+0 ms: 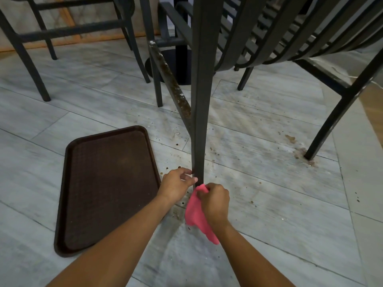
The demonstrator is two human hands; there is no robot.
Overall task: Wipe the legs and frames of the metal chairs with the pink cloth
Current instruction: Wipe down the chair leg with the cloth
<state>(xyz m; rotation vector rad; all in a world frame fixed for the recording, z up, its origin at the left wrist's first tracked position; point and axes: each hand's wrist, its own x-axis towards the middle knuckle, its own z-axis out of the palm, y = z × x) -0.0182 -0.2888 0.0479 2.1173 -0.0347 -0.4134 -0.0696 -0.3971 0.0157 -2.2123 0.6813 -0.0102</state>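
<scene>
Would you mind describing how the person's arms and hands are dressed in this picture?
Both forearms are bare up to the bottom edge of the frame, with no sleeves in view. The left hand and the right hand wear no gloves, and no watch, bracelet or ring is visible.

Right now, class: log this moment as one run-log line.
left hand: holds chair leg | right hand: grips pink cloth at leg's base | tray: on floor

Brown tray (107,187) blocks left of the chair leg (200,121); bare floor (269,193) lies open right.
</scene>
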